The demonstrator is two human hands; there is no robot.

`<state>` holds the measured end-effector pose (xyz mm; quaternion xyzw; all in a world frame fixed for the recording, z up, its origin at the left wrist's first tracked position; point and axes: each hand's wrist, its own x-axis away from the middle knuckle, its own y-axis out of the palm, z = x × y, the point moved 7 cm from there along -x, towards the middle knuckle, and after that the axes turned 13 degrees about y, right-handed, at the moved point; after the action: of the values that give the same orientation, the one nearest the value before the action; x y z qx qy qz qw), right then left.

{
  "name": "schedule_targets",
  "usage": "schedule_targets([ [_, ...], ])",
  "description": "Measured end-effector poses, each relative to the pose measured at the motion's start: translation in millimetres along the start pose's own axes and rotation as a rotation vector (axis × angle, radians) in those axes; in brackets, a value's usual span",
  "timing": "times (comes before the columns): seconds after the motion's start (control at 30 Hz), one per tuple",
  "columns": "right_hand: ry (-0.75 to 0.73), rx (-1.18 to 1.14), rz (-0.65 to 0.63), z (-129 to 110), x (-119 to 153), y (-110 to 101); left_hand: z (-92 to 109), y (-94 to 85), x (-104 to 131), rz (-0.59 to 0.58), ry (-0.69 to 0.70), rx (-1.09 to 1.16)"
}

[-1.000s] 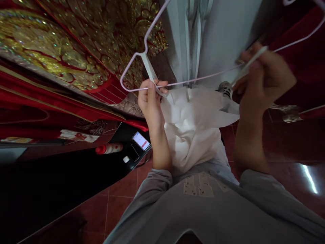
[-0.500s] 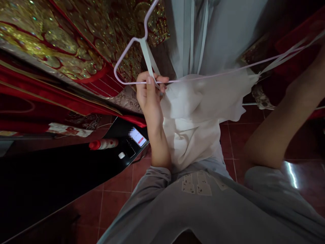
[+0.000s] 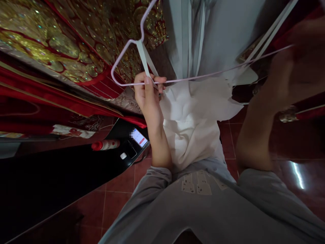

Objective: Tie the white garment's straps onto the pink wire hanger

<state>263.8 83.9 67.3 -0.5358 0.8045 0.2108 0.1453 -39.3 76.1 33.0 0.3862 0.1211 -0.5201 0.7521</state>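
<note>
A thin pink clothes hanger (image 3: pixel 121 60) stretches across the upper view. My left hand (image 3: pixel 150 88) is closed round its lower bar, pinching a white strap (image 3: pixel 144 57) that loops over the hanger near its neck. Below the bar hangs a white garment (image 3: pixel 188 125), rumpled, its lower part against my body. On the right, a pair of pale straps (image 3: pixel 270 32) runs taut up toward the top edge, crossing the hanger bar. My right hand (image 3: pixel 302 44) is by the hanger's far end, dark and blurred; its fingers cannot be made out.
Red and gold sequined garments (image 3: pixel 58 44) hang at the left. Pale grey cloth with long straps (image 3: pixel 228 37) hangs ahead. On a black table (image 3: pixel 63 176) lie a lit phone (image 3: pixel 139 137), a dark phone, a white case (image 3: pixel 123 156) and a red-capped bottle (image 3: pixel 105 145). The floor has red tiles (image 3: pixel 119 178).
My right forearm has swung left and more upright. The right-hand straps have swung from a shallow slant to a steep one. My left hand keeps its hold on hanger and strap.
</note>
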Motion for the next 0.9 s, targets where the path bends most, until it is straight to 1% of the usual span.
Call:
schedule_targets([
  [0.03,-0.150,0.123,-0.025,-11.0,15.5,8.6,-0.4,0.3,-0.5,-0.005,-0.003,0.011],
  [0.07,-0.231,0.239,-0.076,-15.5,28.9,19.7,-0.8,0.2,-0.7,-0.010,-0.003,0.010],
  [0.1,-0.252,0.339,-0.139,-14.2,39.1,30.8,-0.6,-0.7,-0.8,-0.008,0.006,-0.005],
  [0.13,-0.198,0.399,-0.203,-7.2,45.4,40.0,-0.5,-1.9,-0.5,-0.006,0.014,-0.029],
  [0.17,-0.139,0.421,-0.240,0.4,49.3,45.8,-0.6,-3.2,0.3,-0.006,0.018,-0.058],
  [0.2,-0.104,0.423,-0.241,6.2,51.7,48.6,-0.3,-3.8,1.4,-0.013,0.024,-0.080],
  [0.33,-0.115,0.473,-0.148,14.6,53.6,47.6,3.1,-3.1,10.3,-0.064,0.010,-0.100],
  [0.4,-0.121,0.488,-0.123,13.2,53.3,45.9,9.4,-5.5,16.3,-0.054,0.011,-0.161],
  [0.47,-0.153,0.443,-0.094,6.8,53.1,43.9,18.3,-8.5,22.5,-0.053,0.017,-0.264],
  [0.53,-0.196,0.365,-0.048,-0.6,52.2,41.2,26.6,-9.5,27.9,-0.094,0.005,-0.338],
  [0.63,-0.224,0.295,0.001,-5.5,48.3,40.3,34.9,-8.2,31.7,-0.197,-0.056,-0.324],
  [0.73,-0.233,0.296,0.017,-5.5,44.3,42.9,39.9,-7.0,23.6,-0.270,-0.114,-0.210],
  [0.8,-0.229,0.294,0.017,-4.4,42.7,44.4,43.8,-6.6,8.6,-0.283,-0.121,-0.073],
  [0.87,-0.217,0.285,0.017,-3.4,42.1,44.6,48.7,-8.5,-12.6,-0.240,-0.128,0.099],
  [0.9,-0.213,0.286,0.021,-3.3,42.1,44.2,50.4,-12.1,-23.9,-0.174,-0.152,0.169],
])
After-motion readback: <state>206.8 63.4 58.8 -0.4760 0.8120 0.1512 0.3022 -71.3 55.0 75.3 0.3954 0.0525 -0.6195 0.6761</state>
